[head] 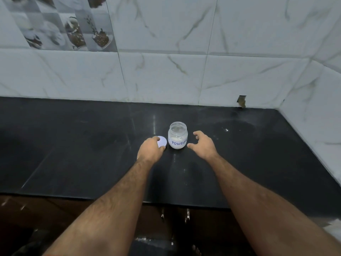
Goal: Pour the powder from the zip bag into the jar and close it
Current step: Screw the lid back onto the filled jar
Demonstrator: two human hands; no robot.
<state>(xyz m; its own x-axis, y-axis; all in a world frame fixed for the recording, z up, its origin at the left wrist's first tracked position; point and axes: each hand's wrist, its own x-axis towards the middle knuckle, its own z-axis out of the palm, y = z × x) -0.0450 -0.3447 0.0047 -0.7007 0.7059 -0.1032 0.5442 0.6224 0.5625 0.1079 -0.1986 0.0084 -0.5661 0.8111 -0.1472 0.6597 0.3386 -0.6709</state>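
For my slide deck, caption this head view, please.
Left hand grips the white lid beside the open, powder-filled jar while the open right hand reaches toward it.

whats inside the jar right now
The open jar holds white powder, seen through its clear wall above the label. The label hides the lower part, so its full depth can't be seen. The lid is off, under the left hand.
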